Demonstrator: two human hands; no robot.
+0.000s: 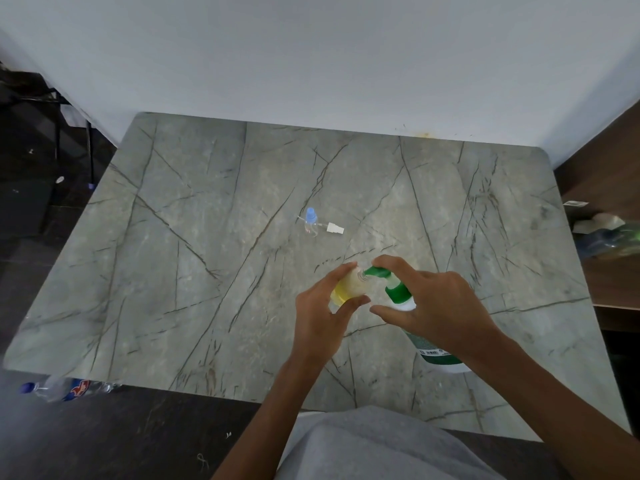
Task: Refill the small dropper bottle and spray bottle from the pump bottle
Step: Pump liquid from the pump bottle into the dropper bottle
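Observation:
My left hand grips a small clear bottle with yellowish liquid, the spray bottle, tilted with its open mouth against the green pump nozzle. My right hand rests on the green pump head of the white and green pump bottle, which stands on the marble table. The small dropper bottle with a blue cap stands farther back at the table's middle. A white spray head with its thin tube lies on its side just right of it.
The grey marble table ends at a white wall behind. A plastic water bottle lies on the dark floor at the front left. A wooden shelf with bags stands to the right.

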